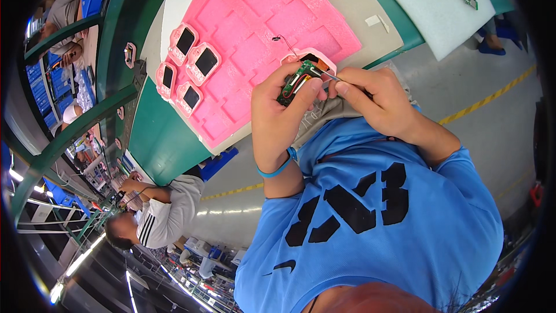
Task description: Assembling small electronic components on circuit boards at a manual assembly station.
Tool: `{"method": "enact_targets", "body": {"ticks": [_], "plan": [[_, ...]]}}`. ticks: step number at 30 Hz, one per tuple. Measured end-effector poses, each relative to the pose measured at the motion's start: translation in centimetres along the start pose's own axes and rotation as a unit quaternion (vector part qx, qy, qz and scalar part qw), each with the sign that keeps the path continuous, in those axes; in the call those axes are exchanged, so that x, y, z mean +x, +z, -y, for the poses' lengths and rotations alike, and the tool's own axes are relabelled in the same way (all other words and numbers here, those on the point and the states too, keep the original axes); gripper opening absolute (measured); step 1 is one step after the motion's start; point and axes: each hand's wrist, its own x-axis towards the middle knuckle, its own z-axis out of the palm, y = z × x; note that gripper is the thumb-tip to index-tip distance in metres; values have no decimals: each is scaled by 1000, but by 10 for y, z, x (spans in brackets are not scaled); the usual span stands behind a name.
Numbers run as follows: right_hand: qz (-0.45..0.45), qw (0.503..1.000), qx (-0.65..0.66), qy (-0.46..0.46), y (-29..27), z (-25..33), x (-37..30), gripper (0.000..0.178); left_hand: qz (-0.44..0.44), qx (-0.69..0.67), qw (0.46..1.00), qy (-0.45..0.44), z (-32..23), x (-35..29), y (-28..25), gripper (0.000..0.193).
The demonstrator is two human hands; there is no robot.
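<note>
Left hand (284,95): gripping green circuit board (299,80) by pink tray (255,46)'s near edge
Right hand (373,95): pinching thin tool (330,76)
Blocked: board's half-hiding pink shell (324,58)
Tray's left edge: screened shells (202,64) chilling
Shirt (428,226): sporting black lettering (350,208)

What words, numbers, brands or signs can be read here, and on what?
Blue shirt: large black characters and a small black logo; I won't copy them.
Beige cloth beside the shirt: pale lettering, too blurred to read.
Green circuit board in the left hand: any markings are too small.
</note>
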Motion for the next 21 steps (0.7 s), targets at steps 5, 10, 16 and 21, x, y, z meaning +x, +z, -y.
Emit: {"method": "enact_targets", "body": {"ticks": [5, 10, 16, 21], "plan": [[11, 1000, -5, -14, 0, 0, 0, 18, -20, 12, 999, 26, 6, 2, 5, 25], [2, 999, 52, 9, 1, -5, 1, 16, -37, -15, 999, 35, 8, 1, 10, 22], [15, 999, 31, -6, 1, -2, 0, 18, -55, -9, 998, 30, 13, 2, 9, 19], [40, 999, 14, 2, -4, 2, 1, 17, -62, 33, 997, 12, 8, 5, 10, 22]]}}
